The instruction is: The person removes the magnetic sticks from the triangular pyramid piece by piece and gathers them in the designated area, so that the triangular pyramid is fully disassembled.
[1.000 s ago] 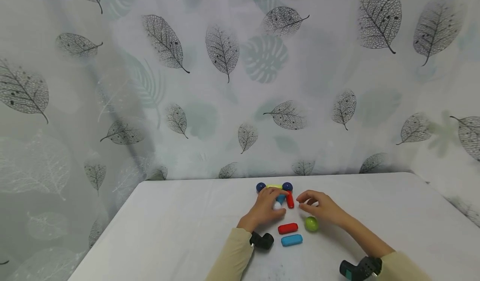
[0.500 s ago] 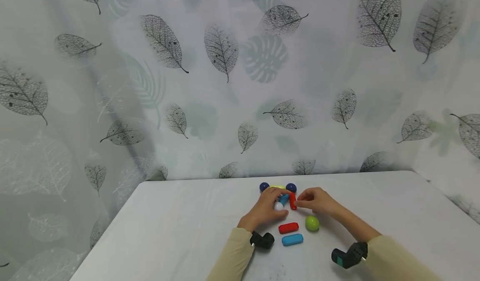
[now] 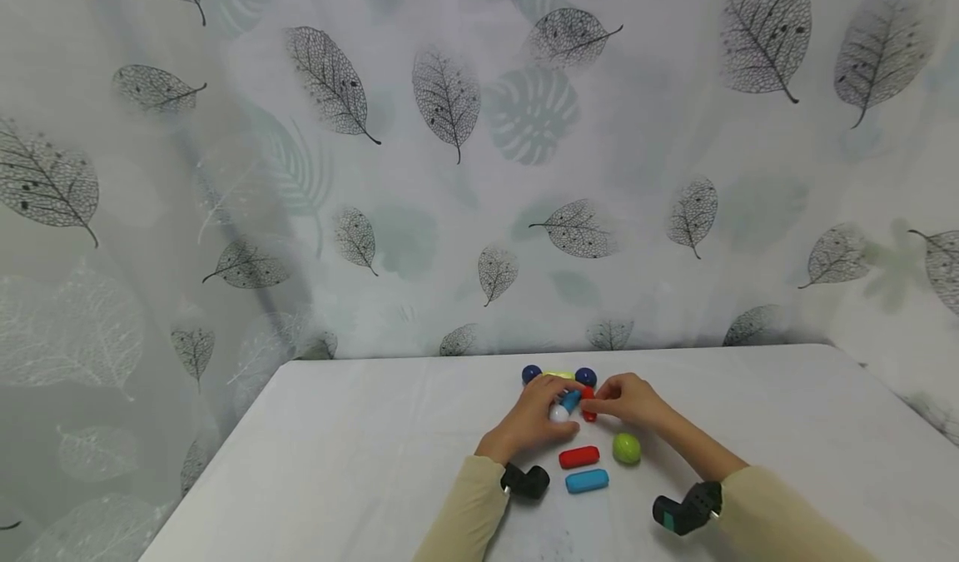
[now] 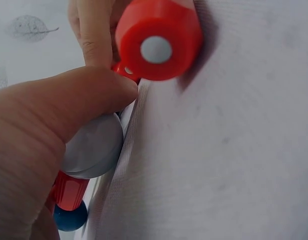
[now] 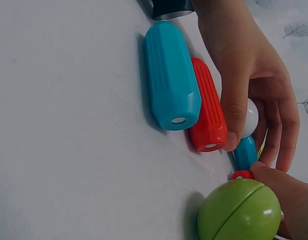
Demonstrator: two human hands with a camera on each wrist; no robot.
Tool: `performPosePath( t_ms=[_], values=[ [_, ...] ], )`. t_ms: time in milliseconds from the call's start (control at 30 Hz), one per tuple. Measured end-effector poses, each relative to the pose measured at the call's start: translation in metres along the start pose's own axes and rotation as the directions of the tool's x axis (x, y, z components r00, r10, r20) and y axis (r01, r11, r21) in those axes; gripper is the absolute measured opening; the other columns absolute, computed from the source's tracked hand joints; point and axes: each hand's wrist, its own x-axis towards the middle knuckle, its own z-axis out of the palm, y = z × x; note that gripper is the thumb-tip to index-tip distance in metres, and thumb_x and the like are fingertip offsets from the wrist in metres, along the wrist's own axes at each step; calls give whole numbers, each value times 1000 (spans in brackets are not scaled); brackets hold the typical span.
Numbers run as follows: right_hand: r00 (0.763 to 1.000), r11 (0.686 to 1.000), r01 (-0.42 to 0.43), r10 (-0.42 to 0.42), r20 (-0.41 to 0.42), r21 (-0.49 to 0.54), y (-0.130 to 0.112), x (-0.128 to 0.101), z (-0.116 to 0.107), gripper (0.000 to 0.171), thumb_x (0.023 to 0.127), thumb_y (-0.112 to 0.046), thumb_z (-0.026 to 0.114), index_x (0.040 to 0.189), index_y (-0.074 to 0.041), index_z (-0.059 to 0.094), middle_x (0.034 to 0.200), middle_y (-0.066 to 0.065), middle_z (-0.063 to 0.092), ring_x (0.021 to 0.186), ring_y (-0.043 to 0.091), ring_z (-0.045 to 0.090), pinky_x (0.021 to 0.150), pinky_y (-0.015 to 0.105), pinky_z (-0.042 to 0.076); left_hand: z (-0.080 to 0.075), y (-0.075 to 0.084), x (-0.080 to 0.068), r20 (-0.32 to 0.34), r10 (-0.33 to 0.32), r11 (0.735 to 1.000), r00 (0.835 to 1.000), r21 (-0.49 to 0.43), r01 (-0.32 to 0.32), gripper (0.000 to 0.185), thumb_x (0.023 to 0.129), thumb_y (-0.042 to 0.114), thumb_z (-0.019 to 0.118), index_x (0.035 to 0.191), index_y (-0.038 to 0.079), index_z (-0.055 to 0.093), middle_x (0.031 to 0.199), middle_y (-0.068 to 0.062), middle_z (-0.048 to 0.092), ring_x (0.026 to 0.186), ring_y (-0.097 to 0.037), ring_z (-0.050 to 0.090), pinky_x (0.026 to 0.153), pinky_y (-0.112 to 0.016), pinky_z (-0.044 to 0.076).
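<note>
My left hand curls round a figure of toy balls and rods at the table's far edge. Between its thumb and fingers show a white ball and a blue rod. In the left wrist view, a red rod runs from the white ball to a dark blue ball. My right hand pinches another red rod, near the figure's right dark blue ball. A yellow-green rod lies at the back. Fingers hide part of the figure and whether the pinched rod touches it.
A loose red rod and a blue rod lie nearer the front, with metal discs visible in their ends. Right of them sits a green ball. A leaf-printed curtain hangs behind the white table.
My right hand has moved left and taken hold of the upright red rod. The figure has shifted slightly right, while my left hand stays nearly in place around it.
</note>
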Motion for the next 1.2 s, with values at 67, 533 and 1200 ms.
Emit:
performPosePath(
  t_ms=[67, 533, 1200],
  values=[
    [1000, 1000, -16, 16, -1, -5, 0, 1, -1, 27, 85, -27, 75, 86, -1, 67, 77, 3, 59, 73, 18, 49, 62, 28, 42, 0, 0, 1, -2, 7, 1000, 1000, 6, -7, 50, 86, 20, 74, 133, 21, 57, 134, 1, 55, 125, -18, 44, 101, -33, 43],
    [998, 998, -59, 59, 0, 4, 4, 1, -6, 27, 87, -19, 68, 101, 4, 64, 87, 8, 61, 79, 20, 52, 68, 29, 47, -2, 0, 1, -2, -4, 1000, 1000, 24, 4, 45, 87, 21, 73, 130, 24, 59, 132, 2, 56, 128, -17, 43, 109, -41, 36],
    [987, 981, 161, -162, -5, 110, 29, 0, -9, 33, 87, -11, 71, 114, 7, 63, 88, 6, 59, 76, 17, 51, 61, 22, 45, 1, -6, -1, -84, 33, 996, 996, 84, -26, 38, 84, 12, 71, 122, 18, 65, 129, -1, 58, 130, -22, 40, 111, -45, 29]
  ],
)
